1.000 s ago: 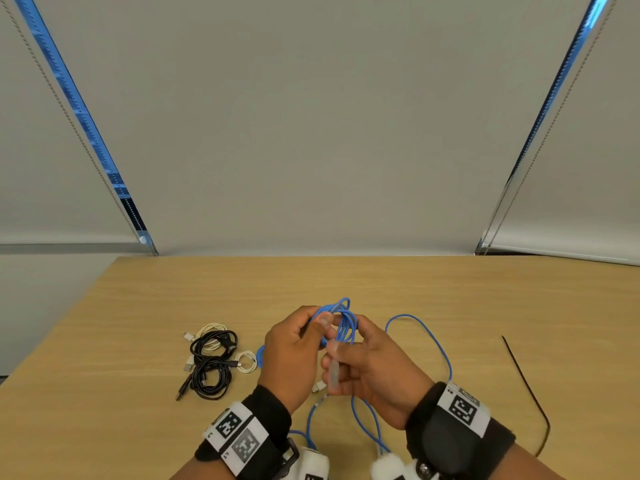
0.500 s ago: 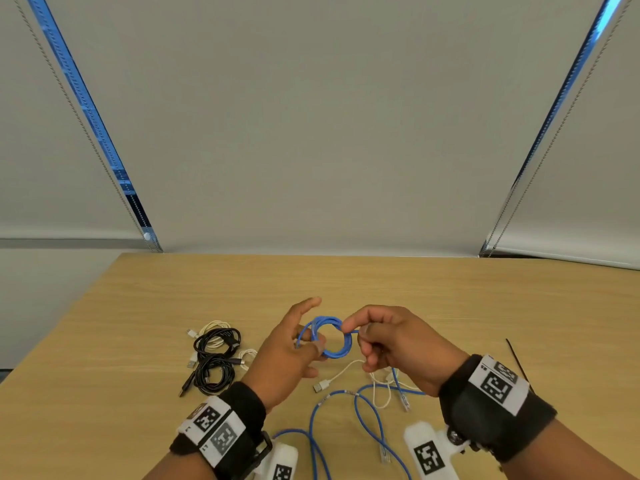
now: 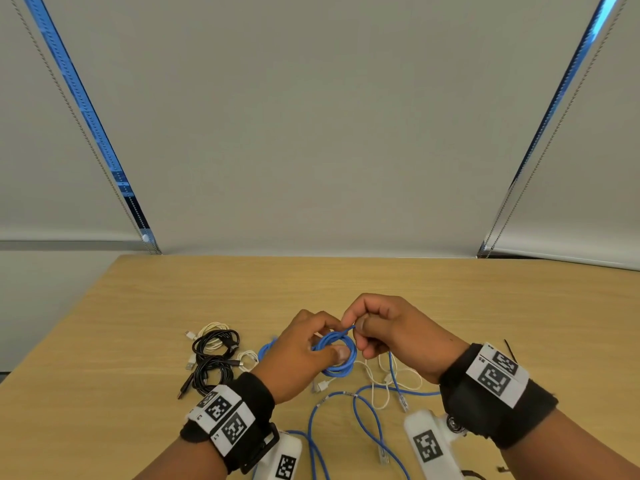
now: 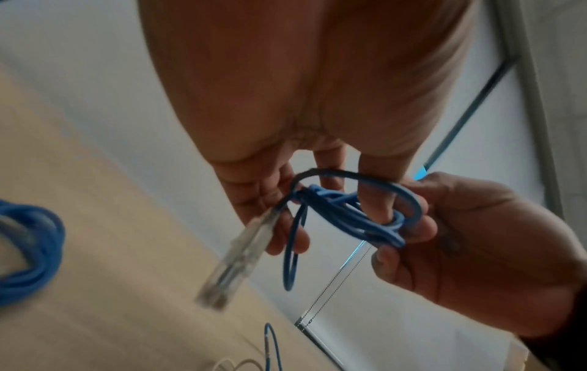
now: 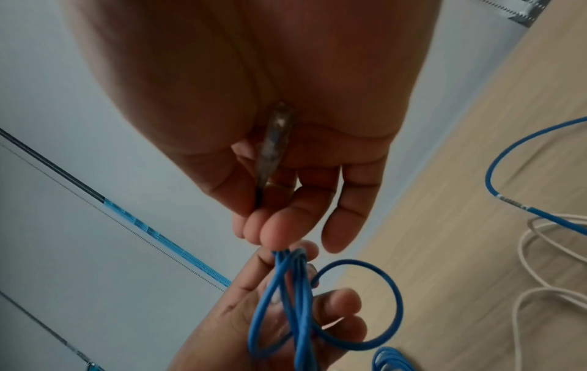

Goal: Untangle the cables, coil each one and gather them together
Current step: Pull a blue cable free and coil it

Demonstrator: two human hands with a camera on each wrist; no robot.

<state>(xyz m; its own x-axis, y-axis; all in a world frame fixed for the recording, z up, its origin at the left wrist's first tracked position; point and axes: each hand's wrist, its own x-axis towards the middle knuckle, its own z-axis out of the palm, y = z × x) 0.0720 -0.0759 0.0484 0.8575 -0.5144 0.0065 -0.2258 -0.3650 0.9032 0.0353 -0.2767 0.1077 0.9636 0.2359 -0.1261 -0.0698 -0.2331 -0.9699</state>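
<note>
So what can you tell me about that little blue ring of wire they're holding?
The blue coil is a thin, smooth, plastic-looking cable wound into a few small round loops. It is held up above the wooden table, not lying on it. The left hand pinches one side with the thumb across the loops, and the right hand pinches a strand at the top. A clear plug hangs from one end.

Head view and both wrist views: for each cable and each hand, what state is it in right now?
Blue coil: wound into loops, held off the table between both hands.
Left hand: grips the coil, thumb across it.
Right hand: pinches the coil's top strand.
Black cables: coiled, lying on the table.
Loose blue cable: uncoiled on the table.
White cable: uncoiled, crossing the loose blue cable.
</note>
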